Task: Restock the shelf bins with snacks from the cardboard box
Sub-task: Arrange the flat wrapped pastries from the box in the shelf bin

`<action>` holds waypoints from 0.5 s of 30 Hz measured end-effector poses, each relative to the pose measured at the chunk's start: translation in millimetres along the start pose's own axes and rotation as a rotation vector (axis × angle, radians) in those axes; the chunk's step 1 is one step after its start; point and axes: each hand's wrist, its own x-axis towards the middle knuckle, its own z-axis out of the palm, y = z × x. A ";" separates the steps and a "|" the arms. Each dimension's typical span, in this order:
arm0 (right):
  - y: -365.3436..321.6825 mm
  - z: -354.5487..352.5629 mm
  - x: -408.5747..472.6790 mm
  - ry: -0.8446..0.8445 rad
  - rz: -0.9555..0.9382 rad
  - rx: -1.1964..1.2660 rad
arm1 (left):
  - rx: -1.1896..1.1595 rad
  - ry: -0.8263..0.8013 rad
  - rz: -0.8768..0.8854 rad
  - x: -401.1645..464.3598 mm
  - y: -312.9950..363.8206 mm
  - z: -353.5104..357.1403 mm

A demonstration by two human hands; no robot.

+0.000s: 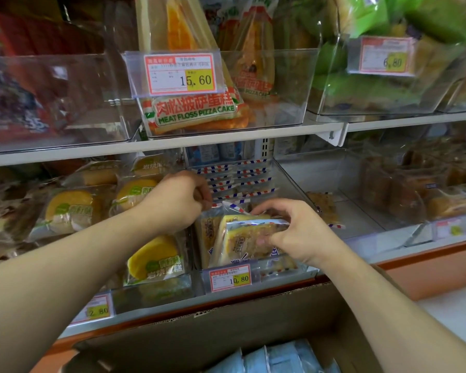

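Head view showed the right hand (293, 232) curled round a snack pack (250, 243), with the thumb low on its front and the fingers over its top edge. That pack stood at the front of the middle bin (288, 179) on the lower shelf, just above the 10.80 tag (230, 278). The left hand (183, 200) was curled too, and it seemed to pinch the top of another pack (207, 232) just beside the first one, though its fingertips were hard to see. Both packs were upright and leaned on each other.

Behind them a row of striped packs (237, 179) already filled the back of that bin, so I think this bin was well on its way to full. The two front packs looked like they were being tucked in or set straight.

To the left, the yellow cakes (73, 208) sat piled in their own bin and looked full. To the right, the next bin (361, 211) had only one pack (323, 208) against its left wall, so it looked like it needed much more. On the top shelf, the pizza cake bin (280, 84) held a few packs with room to spare.

Down at the bottom, the box (226, 319) sat open below the shelf, and blue packs (269, 359) lay inside it. So there were snacks left to put out, and I think the job was partly done, with more bins to fill
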 end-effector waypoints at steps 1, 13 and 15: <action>-2.1 -1.2 -0.2 -0.022 0.006 -0.005 | -0.011 -0.002 -0.002 0.1 -0.4 0.4; -6.1 5.4 0.6 -0.088 0.015 -0.037 | 0.071 -0.071 0.044 -0.5 2.3 -4.9; -8.2 9.2 0.8 -0.093 0.017 -0.046 | -0.041 -0.039 0.061 -3.1 6.0 -7.9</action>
